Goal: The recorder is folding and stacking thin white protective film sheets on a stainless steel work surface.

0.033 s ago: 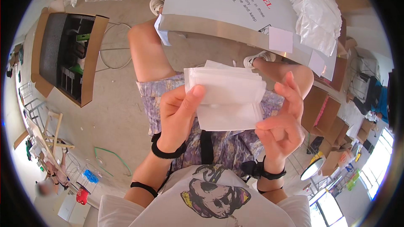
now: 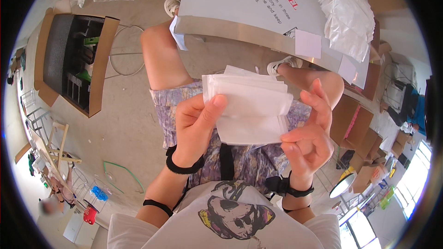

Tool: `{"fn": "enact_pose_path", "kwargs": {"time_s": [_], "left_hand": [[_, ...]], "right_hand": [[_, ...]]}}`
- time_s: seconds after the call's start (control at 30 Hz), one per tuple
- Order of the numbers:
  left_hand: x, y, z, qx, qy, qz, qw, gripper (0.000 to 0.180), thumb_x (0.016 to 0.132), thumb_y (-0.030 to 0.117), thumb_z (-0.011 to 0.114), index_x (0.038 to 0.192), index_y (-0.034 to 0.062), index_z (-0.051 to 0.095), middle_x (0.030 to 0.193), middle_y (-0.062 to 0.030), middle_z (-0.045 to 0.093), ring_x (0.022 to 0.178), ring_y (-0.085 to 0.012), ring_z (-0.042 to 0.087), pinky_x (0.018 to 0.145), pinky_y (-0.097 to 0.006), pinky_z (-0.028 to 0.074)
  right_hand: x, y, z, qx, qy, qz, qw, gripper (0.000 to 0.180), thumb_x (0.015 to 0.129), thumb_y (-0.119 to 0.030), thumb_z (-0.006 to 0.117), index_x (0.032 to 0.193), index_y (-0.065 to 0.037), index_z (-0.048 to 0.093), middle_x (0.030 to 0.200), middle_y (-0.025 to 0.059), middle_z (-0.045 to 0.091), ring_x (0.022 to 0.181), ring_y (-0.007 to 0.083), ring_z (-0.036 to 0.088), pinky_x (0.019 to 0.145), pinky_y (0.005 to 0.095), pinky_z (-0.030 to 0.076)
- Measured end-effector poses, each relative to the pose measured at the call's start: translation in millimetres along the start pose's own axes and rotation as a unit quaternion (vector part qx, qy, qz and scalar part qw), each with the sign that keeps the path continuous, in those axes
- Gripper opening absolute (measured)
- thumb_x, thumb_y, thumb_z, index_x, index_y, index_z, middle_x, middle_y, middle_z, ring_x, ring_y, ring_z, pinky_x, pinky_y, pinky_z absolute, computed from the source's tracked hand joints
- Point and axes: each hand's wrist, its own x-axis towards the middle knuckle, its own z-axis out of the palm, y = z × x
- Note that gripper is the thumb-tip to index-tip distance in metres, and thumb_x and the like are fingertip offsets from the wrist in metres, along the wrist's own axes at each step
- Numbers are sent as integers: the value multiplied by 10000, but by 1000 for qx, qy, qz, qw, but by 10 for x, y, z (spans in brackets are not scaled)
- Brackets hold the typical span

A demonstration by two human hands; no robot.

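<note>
Above my lap I hold a stack of thin white sheets [image 2: 251, 103], somewhat see-through and with uneven edges. My left hand [image 2: 194, 127] is closed on its left end, thumb pressed on top and the other fingers hidden beneath. At the lower right corner, my right hand [image 2: 314, 133] pinches the edge between thumb and index finger, its other fingers raised. The lower part of the stack shows as a separate layer under the upper sheets. Whether they are paper or plastic I cannot tell.
A metal-edged table [image 2: 240, 11] covered in printed film stands ahead. On its right lies a pile of white plastic bags [image 2: 346, 16], near a pale square card [image 2: 308, 44]. An open cardboard box [image 2: 104, 64] sits on the left floor; more boxes [image 2: 348, 120] stand right.
The upper sheets' right end has shifted very slightly downward. Both hands keep almost the same place and grip.
</note>
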Motion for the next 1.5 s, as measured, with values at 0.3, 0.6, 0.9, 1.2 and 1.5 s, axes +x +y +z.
{"fn": "enact_pose_path", "kwargs": {"time_s": [0.3,0.6,0.9,1.2,1.5], "left_hand": [[15,-37,59,24,-15,31,999,163,865,83,623,965,-43,649,919,-64,660,825,-91,596,713,-233,484],[25,-55,32,9,6,28,1000,197,885,130,605,961,-46,647,889,-48,653,769,-76,575,672,-208,456],[2,-80,-26,39,-7,38,998,216,902,155,583,952,-46,646,884,-39,653,760,-70,569,660,-202,448],[7,-44,19,36,-20,24,999,199,887,129,602,968,-48,643,914,-56,658,791,-86,587,681,-218,464],[0,-55,-7,0,-15,30,999,185,880,106,606,969,-51,643,906,-63,658,796,-85,584,682,-217,465]], "right_hand": [[95,-2,109,31,9,88,996,362,616,-186,825,855,-42,594,1257,188,479,1300,376,312,1041,493,247],[53,7,94,23,29,66,997,187,626,-43,780,704,-70,612,1212,196,514,1298,390,311,1037,490,252],[96,-25,83,96,29,80,992,341,568,-232,847,779,-76,631,1218,185,511,1288,400,309,1033,519,240],[105,15,78,-23,-19,22,999,250,556,-119,825,732,-78,652,1206,178,524,1276,396,332,1006,490,310],[90,47,-13,10,-73,-35,997,330,607,-345,812,750,-81,675,1205,165,527,1255,389,364,1026,504,271]]}}
